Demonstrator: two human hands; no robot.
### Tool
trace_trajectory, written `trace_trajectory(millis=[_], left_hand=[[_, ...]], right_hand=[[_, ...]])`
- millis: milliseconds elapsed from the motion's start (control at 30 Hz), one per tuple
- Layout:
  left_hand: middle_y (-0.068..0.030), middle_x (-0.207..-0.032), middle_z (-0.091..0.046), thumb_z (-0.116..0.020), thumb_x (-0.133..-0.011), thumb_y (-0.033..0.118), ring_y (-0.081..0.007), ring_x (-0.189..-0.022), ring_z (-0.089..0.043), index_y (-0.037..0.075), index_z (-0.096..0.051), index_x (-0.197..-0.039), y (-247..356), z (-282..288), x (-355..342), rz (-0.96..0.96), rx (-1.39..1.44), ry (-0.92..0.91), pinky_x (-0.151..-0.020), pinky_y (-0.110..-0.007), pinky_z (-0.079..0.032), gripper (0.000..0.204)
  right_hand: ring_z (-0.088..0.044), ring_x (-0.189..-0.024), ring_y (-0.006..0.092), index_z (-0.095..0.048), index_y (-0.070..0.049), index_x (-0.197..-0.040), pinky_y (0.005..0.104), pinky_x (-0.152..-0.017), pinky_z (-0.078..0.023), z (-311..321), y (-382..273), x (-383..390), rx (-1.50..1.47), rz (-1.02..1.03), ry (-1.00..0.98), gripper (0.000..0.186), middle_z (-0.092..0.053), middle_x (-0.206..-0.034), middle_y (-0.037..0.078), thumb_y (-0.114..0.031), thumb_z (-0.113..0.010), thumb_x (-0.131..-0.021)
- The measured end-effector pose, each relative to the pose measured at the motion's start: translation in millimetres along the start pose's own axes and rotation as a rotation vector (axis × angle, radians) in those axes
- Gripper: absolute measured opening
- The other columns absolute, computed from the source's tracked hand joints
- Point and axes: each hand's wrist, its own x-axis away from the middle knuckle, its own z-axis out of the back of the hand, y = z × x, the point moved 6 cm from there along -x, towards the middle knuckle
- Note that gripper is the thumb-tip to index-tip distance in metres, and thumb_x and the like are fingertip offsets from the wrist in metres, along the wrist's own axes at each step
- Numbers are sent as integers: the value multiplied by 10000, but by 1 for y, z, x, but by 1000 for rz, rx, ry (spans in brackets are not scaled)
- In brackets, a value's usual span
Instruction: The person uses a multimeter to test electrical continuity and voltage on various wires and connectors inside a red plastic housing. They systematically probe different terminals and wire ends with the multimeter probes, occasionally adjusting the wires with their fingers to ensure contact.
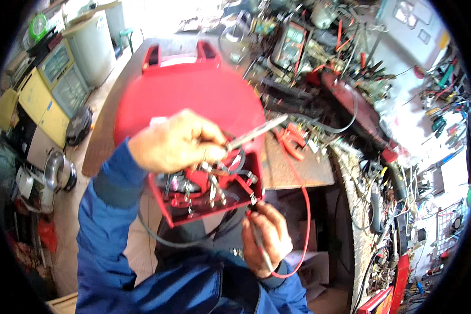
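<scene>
A red plastic housing (188, 94) lies on the worktable, its open compartment (214, 215) facing me with wires and metal terminals inside. Over the far edge of that compartment, my left hand (180, 141) pinches a slim pale test probe (259, 132), its rear end pointing up to the right where a grey lead seems to join it. My right hand (267, 238) grips another pale test probe (260, 243) with a red lead (307, 225) at its lower end. The front of this probe is at the compartment's near right corner; whether it touches a terminal I cannot tell.
Red-handled pliers (290, 141) rest on the wooden tabletop (314, 175) right of the housing. A multimeter (292, 44) stands behind them among cluttered tools and parts. A grey cable (178, 243) hangs below the compartment. To the right is a bench (358, 209) strewn with wires.
</scene>
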Motion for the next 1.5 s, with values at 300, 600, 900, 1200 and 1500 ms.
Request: trace_trajectory(millis=[300, 600, 900, 1200, 1500], left_hand=[[-20, -814, -686, -654, -983, 135, -44, -709, -611, -38, -692, -1077, 6, -3, 2, 95, 100, -22, -598, -204, -484, 200], [0, -770, -666, -662, -965, 146, -32, -676, -569, -32, -702, -1038, 12, -1, 2, 16, 15, 19, -584, -225, -453, 197], [6, -829, -674, -692, -963, 202, -29, -726, -554, -39, -705, -1070, 3, -2, 0, -12, 49, -37, -625, -209, -443, 264], [-2, -821, -676, -697, -956, 167, -40, -708, -582, -42, -707, -1087, 11, -4, 0, 24, -45, -45, -611, -219, -467, 247], [-65, -886, -694, -636, -995, 142, -103, -709, -648, -48, -668, -1162, 15, 2, 11, 35, 79, 79, -590, -245, -518, 255]], right_hand=[[-748, -847, 294, -706, -2, -953, 339, -722, -611, 1, 2, 1, -12, -42, -2, 262, -718, -1005, 202, -2, -842, -729], [-747, -849, 296, -705, -3, -952, 341, -714, -610, 2, 2, 0, -29, -37, -18, 245, -719, -995, 200, 15, -822, -738], [-684, -745, 234, -677, 42, -885, 315, -701, -552, 23, 32, -20, -476, -276, -35, 140, -687, -893, 193, -98, -675, -868], [-609, -601, 138, -534, 59, -1277, 240, -538, -440, -20, 50, -109, -1032, -598, -336, 358, -686, -881, 126, -153, -579, -992], [-604, -539, 145, -623, 12, -1065, 240, -448, -434, -48, 52, -111, -1212, -648, -205, 236, -674, -797, 116, -217, -623, -1006]])
